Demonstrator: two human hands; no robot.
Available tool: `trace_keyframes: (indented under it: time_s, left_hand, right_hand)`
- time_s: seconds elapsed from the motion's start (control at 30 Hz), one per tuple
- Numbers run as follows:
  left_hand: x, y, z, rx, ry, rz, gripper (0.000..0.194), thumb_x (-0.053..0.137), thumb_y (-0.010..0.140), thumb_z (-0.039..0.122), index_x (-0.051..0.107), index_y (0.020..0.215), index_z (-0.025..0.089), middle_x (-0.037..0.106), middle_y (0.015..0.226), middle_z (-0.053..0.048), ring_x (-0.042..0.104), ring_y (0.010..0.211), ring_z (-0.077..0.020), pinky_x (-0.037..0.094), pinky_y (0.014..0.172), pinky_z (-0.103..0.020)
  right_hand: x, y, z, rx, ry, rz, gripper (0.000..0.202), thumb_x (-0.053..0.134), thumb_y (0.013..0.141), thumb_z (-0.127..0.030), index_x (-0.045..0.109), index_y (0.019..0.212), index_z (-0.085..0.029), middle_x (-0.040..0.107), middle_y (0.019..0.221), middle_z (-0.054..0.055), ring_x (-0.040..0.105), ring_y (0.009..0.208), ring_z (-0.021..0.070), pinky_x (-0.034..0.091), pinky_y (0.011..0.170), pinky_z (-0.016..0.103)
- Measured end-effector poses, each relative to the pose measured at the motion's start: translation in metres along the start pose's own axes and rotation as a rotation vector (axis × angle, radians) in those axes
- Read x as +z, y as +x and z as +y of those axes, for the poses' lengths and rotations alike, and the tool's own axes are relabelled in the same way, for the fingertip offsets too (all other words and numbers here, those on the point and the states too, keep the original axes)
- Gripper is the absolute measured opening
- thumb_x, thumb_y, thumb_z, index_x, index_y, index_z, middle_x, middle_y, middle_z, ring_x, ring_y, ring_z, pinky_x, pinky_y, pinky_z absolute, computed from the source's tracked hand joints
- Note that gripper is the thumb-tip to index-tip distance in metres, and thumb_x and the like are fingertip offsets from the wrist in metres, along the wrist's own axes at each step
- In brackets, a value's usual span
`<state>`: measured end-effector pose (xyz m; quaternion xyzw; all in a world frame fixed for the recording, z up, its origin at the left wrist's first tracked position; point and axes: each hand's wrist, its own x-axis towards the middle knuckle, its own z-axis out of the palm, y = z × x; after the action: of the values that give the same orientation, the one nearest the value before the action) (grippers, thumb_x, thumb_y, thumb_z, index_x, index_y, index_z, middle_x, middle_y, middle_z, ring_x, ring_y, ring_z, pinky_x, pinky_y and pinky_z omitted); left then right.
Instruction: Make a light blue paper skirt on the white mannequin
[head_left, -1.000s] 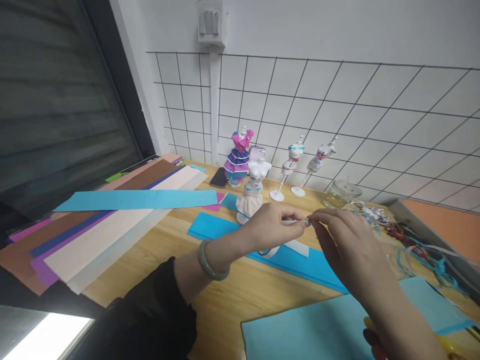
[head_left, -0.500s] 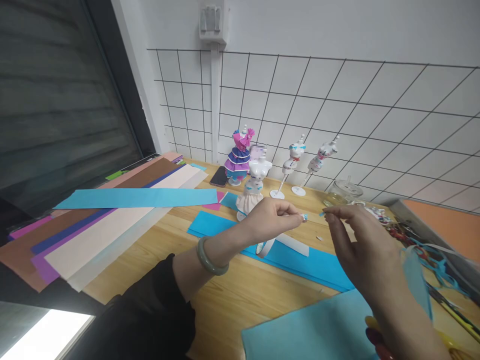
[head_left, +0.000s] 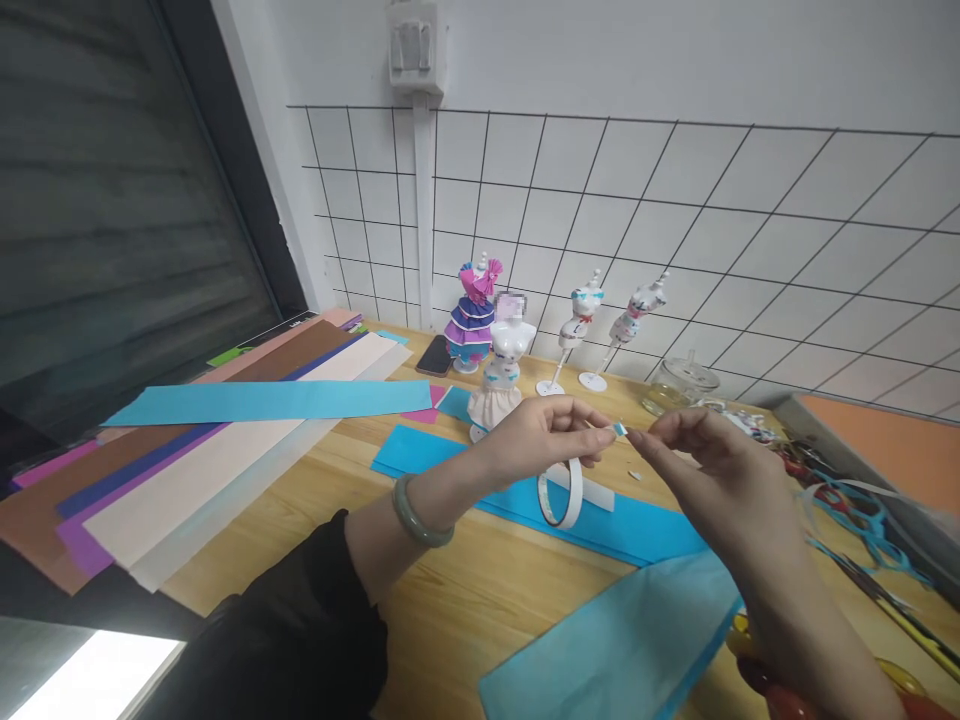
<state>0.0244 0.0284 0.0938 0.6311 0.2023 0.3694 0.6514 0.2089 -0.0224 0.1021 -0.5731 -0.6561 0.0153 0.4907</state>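
Note:
My left hand (head_left: 559,435) is closed in a pinch, with a narrow roll of white tape (head_left: 574,500), apparently double-sided, hanging below its fingers. A short tape end with a small blue bit (head_left: 619,429) sticks out past the left fingertips. My right hand (head_left: 705,465) meets it from the right, fingertips pinched at that end. Just behind the left hand stands a small white dress form (head_left: 511,340) with a cream gathered skirt (head_left: 493,408). Blue crepe paper strips (head_left: 427,452) lie beneath my hands, and a lighter blue sheet (head_left: 585,640) is nearer me.
Coloured paper strips (head_left: 187,480) are stacked at left. Further back are a dressed form (head_left: 471,320), two more dress forms (head_left: 583,310), a phone (head_left: 434,356) and a glass jar (head_left: 679,385). Scissors (head_left: 862,570) and a grey tray (head_left: 802,400) lie at right; red-and-yellow handles (head_left: 750,665) show under my right forearm.
My right hand has moved left, closing the gap to the tape end at my left fingertips. The tape roll has swung to the right and hangs more upright below my left hand.

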Motion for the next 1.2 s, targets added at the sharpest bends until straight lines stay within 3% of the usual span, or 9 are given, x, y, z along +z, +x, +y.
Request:
trace_keyframes:
  time_s: [0.13,0.3,0.5,0.63,0.77,0.97,1.2]
  left_hand:
    - [-0.003,0.002,-0.003,-0.067,-0.243,-0.113,0.057,0.075,0.074,0.036,0.049,0.121,0.017,0.063,0.091,-0.007,0.066,0.079,-0.0176,0.050,0.071,-0.032]
    - [-0.003,0.001,-0.005,-0.125,-0.399,-0.213,0.086,0.076,0.073,0.034,0.027,0.144,0.028,0.060,0.114,-0.012,0.067,0.086,-0.0195,0.050,0.079,-0.039]
    - [-0.005,0.000,-0.007,-0.164,-0.384,-0.276,0.104,0.079,0.070,0.032,0.011,0.149,0.036,0.056,0.123,-0.013,0.065,0.085,-0.0165,0.050,0.082,-0.041]
    - [-0.008,0.000,-0.008,-0.179,-0.329,-0.312,0.106,0.079,0.068,0.038,0.010,0.148,0.039,0.050,0.132,-0.015,0.065,0.091,-0.0187,0.050,0.081,-0.039]
    - [-0.010,0.001,-0.010,-0.178,-0.284,-0.334,0.102,0.079,0.068,0.043,0.016,0.147,0.041,0.045,0.137,-0.014,0.064,0.094,-0.0186,0.050,0.077,-0.034]
    - [-0.013,0.005,-0.014,-0.165,-0.175,-0.336,0.096,0.078,0.067,0.044,0.025,0.146,0.037,0.048,0.133,-0.014,0.063,0.093,-0.0186,0.052,0.074,-0.033]
    - [-0.022,0.007,-0.012,-0.143,-0.084,-0.343,0.091,0.077,0.070,0.039,0.027,0.145,0.036,0.037,0.144,-0.018,0.065,0.089,-0.0173,0.055,0.070,-0.034]
  right_hand:
    - [0.000,0.001,-0.001,0.039,0.316,-0.169,0.019,0.071,0.079,-0.036,0.070,0.092,-0.023,0.075,0.090,0.005,0.071,0.080,0.0214,0.060,0.064,0.030]
    - [0.000,-0.006,-0.005,0.062,0.421,-0.292,0.014,0.069,0.081,-0.033,0.075,0.092,-0.027,0.076,0.092,0.004,0.072,0.079,0.0225,0.061,0.060,0.028]
    - [-0.003,-0.007,-0.019,0.060,0.460,-0.505,0.020,0.061,0.087,-0.034,0.075,0.100,-0.029,0.074,0.081,0.002,0.068,0.065,0.0166,0.059,0.057,0.028]
    - [-0.006,-0.003,-0.025,-0.014,0.475,-0.620,0.020,0.056,0.090,-0.033,0.076,0.089,-0.028,0.069,0.070,0.000,0.064,0.063,0.0143,0.056,0.058,0.026]
    - [-0.006,-0.002,-0.023,-0.019,0.442,-0.645,0.025,0.056,0.090,-0.036,0.072,0.074,-0.025,0.068,0.073,0.002,0.064,0.070,0.0164,0.056,0.064,0.029]
    - [-0.001,-0.004,-0.020,0.005,0.519,-0.665,0.023,0.056,0.089,-0.038,0.065,0.074,-0.023,0.068,0.081,0.003,0.065,0.079,0.0188,0.057,0.069,0.033]
    - [0.001,-0.006,-0.011,0.036,0.550,-0.684,0.020,0.059,0.088,-0.039,0.064,0.075,-0.024,0.065,0.073,0.000,0.066,0.075,0.0183,0.057,0.069,0.034]
